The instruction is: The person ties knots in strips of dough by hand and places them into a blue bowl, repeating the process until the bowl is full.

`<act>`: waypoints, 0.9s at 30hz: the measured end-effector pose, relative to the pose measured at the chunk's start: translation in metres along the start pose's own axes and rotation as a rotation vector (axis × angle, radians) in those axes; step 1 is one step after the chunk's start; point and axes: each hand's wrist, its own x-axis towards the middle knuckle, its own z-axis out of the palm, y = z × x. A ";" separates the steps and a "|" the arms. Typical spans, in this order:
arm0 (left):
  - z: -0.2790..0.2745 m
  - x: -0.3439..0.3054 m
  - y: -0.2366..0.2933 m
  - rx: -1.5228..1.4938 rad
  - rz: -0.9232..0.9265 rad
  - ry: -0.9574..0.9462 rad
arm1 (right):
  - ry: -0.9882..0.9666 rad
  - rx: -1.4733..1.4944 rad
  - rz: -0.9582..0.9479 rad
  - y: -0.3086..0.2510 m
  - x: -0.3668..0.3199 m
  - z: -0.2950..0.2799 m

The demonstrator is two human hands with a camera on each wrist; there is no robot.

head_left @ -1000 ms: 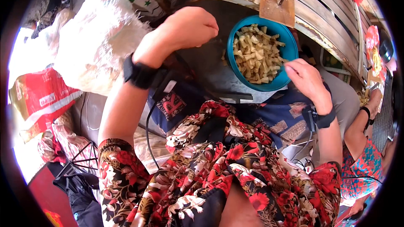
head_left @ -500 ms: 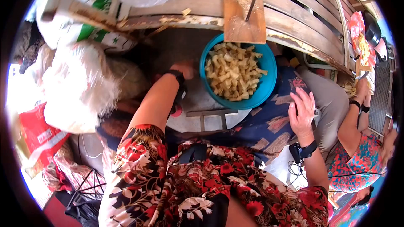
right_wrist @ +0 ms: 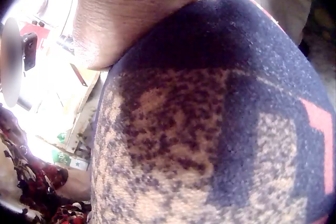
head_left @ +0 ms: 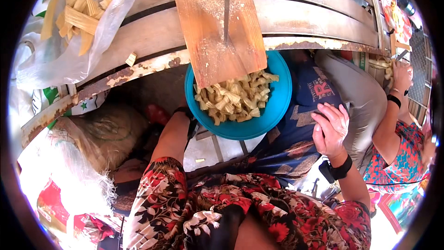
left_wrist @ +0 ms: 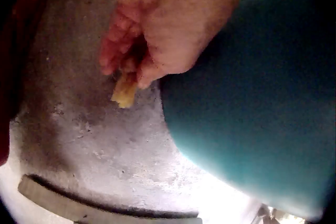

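My left hand (left_wrist: 152,40) is low beside the blue basin (left_wrist: 231,113), pinching a small pale-yellow cut piece (left_wrist: 124,91) between thumb and fingers above the grey floor. In the head view the left forearm (head_left: 170,136) reaches down left of the basin (head_left: 277,106), and that hand is hidden. Many similar cut pieces (head_left: 236,102) lie heaped inside the basin. Over the patterned dark-blue cloth on the thigh (head_left: 300,125), my right hand (head_left: 332,129) holds nothing, its fingers loosely spread. Only part of that hand (right_wrist: 136,14) shows in the right wrist view.
A wooden board (head_left: 208,55) with an upright dark metal bar (head_left: 226,9) overhangs the basin from the slatted bench (head_left: 305,18). A clear plastic bag (head_left: 115,14) of longer yellow strips (head_left: 83,18) lies on the bench. Another person (head_left: 393,153) works at the right.
My left hand has gone from raised beside the basin down to the floor, out of the head view. The right hand has moved from the basin's rim to over the thigh. The view has shifted left.
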 end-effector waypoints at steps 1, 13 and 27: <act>-0.004 -0.003 0.005 -0.008 -0.005 -0.002 | -0.003 0.003 0.010 0.000 -0.002 0.001; -0.141 -0.103 0.115 0.352 -0.221 -0.291 | 0.216 0.090 -0.017 0.001 -0.021 0.006; -0.028 -0.097 0.180 0.519 0.136 0.179 | 0.307 0.173 0.020 0.019 -0.043 0.013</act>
